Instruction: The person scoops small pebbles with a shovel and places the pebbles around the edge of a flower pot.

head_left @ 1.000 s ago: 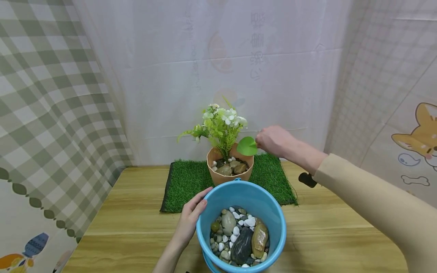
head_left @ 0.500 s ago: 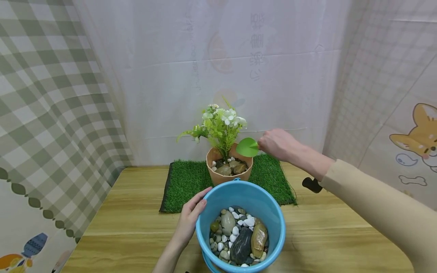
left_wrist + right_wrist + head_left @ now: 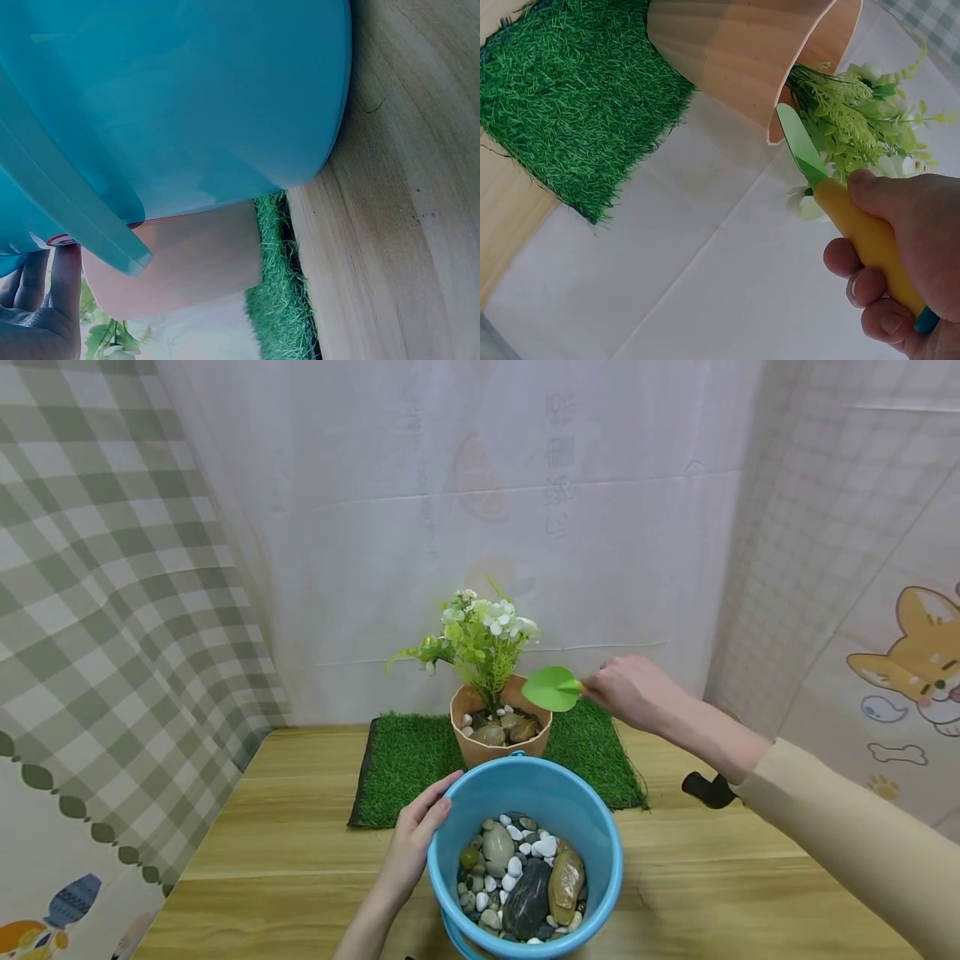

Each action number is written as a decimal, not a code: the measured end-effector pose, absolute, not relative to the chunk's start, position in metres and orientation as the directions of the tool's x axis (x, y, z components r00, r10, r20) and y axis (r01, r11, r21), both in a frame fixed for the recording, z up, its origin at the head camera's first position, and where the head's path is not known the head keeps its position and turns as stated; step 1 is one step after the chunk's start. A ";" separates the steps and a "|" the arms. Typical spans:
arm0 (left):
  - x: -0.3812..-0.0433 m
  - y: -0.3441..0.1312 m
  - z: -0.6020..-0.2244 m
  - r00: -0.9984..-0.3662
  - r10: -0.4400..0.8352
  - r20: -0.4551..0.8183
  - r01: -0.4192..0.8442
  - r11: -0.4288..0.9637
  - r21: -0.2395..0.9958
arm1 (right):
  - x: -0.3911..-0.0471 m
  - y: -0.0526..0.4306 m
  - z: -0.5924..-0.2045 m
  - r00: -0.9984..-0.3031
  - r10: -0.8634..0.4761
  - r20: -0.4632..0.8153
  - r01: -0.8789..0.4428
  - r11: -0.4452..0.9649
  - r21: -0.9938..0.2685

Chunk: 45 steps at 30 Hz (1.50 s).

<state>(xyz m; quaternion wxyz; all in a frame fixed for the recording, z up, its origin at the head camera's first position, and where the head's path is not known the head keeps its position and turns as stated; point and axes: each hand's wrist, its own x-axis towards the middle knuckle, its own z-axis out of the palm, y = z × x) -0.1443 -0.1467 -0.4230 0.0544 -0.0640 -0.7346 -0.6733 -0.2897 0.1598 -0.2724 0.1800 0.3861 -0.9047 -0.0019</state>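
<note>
My right hand [image 3: 637,692] grips a small toy trowel by its yellow handle [image 3: 874,244]. Its rounded green blade [image 3: 552,688] hovers by the right rim of the peach flower pot [image 3: 501,748]. White flowers with green leaves [image 3: 483,639] stand in the pot among stones [image 3: 491,734]. My left hand [image 3: 414,835] rests against the left outer side of a light blue bucket [image 3: 604,893], just under its rim. Fairly straight fingers [image 3: 66,281] touch the bucket wall in the left wrist view. Inside the bucket lie white pebbles and larger stones, including a black one [image 3: 527,900] and a brown one [image 3: 566,887].
A green artificial grass mat [image 3: 408,768] lies under the pot, on a wooden table [image 3: 300,860]. Behind it hangs a white cloth [image 3: 360,568]. Green checked cloth [image 3: 112,568] covers the left side, and a cloth with a cartoon dog [image 3: 926,647] the right.
My right hand has moved right and slightly down, bringing the trowel a little away from the plant; more of the blade shows. The left hand stays at the bucket.
</note>
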 end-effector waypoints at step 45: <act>-0.143 -0.147 -0.424 -0.982 0.021 0.189 0.190 0.090 0.978 | -0.180 0.287 -0.405 -0.937 -0.212 0.278 -0.293 0.911 -0.292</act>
